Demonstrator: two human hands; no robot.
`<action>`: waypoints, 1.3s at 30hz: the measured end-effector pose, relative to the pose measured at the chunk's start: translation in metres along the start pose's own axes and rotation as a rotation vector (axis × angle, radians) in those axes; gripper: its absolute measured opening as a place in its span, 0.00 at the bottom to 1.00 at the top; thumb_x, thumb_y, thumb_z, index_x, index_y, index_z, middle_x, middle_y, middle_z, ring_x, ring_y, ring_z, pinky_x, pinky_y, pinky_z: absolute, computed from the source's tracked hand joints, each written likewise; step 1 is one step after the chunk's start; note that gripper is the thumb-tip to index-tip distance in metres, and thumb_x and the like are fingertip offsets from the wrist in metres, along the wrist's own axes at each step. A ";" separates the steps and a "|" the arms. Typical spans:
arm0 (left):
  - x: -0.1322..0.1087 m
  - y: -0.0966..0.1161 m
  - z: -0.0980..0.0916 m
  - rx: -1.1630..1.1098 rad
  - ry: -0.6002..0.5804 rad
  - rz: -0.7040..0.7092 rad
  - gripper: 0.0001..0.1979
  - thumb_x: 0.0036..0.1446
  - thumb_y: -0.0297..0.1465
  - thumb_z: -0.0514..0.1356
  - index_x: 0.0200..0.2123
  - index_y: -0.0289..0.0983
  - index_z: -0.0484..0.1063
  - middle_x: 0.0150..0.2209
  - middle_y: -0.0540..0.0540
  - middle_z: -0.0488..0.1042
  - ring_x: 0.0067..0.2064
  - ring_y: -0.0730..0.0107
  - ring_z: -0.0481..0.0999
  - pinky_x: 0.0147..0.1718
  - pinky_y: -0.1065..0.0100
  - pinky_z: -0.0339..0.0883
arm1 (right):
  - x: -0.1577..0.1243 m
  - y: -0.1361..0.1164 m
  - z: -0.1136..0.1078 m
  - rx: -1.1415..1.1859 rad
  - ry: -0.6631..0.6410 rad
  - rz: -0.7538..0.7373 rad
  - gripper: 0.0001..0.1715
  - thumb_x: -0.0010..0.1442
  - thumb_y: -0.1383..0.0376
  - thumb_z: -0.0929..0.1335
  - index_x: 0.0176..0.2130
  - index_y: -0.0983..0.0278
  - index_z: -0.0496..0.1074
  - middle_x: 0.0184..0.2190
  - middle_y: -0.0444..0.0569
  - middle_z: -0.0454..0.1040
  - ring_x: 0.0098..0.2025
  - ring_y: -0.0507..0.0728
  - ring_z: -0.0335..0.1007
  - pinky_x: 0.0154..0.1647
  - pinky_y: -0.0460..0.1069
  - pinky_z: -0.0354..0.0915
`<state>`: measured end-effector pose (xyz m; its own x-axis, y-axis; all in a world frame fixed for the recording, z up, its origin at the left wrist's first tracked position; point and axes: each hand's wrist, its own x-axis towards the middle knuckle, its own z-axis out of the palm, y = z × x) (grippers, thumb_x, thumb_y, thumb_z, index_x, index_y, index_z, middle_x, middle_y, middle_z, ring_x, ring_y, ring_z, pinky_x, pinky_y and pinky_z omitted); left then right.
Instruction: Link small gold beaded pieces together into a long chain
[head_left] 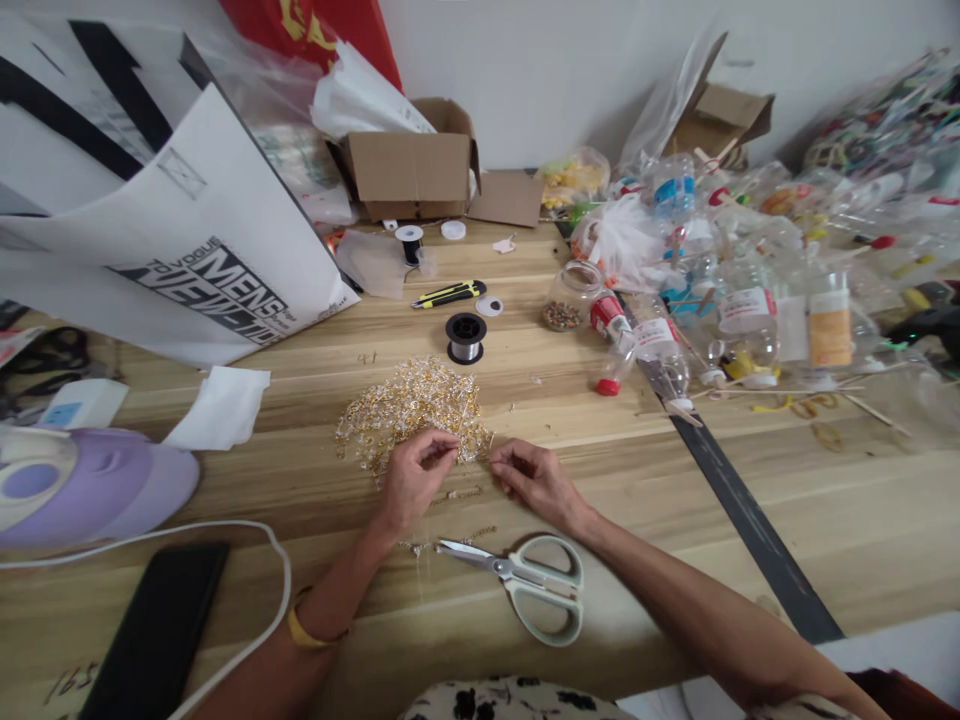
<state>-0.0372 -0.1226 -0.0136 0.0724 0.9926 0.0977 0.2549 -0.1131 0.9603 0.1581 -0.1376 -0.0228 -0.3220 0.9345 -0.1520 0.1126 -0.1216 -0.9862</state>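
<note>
A heap of small gold and clear beads [412, 405] lies on the wooden table [675, 520]. My left hand [411, 480] rests at the heap's near edge, fingers pinched together on a tiny bead piece I cannot make out clearly. My right hand [534, 480] is just to the right, fingers curled in a pinch near the same spot, touching the heap's edge. A short strand of beads [457, 494] lies between the hands. Pale green scissors [525, 580] lie shut on the table just in front of both wrists.
A wire spool [466, 337], a yellow utility knife [448, 293] and a bead jar [568, 297] stand behind the heap. Plastic bottles [739, 320] crowd the right. A white bag [187, 230], cardboard box [412, 165], purple device [90, 480] and black phone [157, 630] sit left.
</note>
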 end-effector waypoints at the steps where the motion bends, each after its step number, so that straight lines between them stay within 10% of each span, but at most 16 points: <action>1: 0.000 0.000 0.000 -0.009 0.001 -0.008 0.04 0.49 0.26 0.61 0.32 0.35 0.74 0.31 0.47 0.76 0.34 0.70 0.76 0.37 0.70 0.71 | 0.000 0.001 0.000 -0.017 0.003 -0.021 0.17 0.59 0.53 0.66 0.33 0.66 0.68 0.20 0.41 0.63 0.20 0.47 0.57 0.20 0.43 0.55; 20: 0.002 0.005 0.003 0.264 -0.001 0.270 0.05 0.53 0.24 0.58 0.30 0.36 0.75 0.30 0.46 0.76 0.33 0.69 0.75 0.33 0.70 0.68 | 0.002 0.002 -0.001 -0.165 0.005 -0.130 0.07 0.60 0.63 0.65 0.33 0.66 0.67 0.22 0.41 0.65 0.23 0.48 0.57 0.25 0.43 0.55; 39: 0.003 0.004 0.001 0.317 -0.005 0.243 0.06 0.55 0.26 0.59 0.33 0.38 0.77 0.33 0.46 0.78 0.36 0.67 0.76 0.39 0.67 0.70 | 0.002 0.003 -0.001 -0.142 -0.003 -0.153 0.07 0.60 0.64 0.65 0.33 0.66 0.68 0.22 0.41 0.65 0.23 0.48 0.57 0.23 0.43 0.54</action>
<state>-0.0354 -0.1206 -0.0097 0.1715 0.9350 0.3105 0.5146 -0.3538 0.7810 0.1591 -0.1356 -0.0256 -0.3479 0.9375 -0.0020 0.1939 0.0699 -0.9785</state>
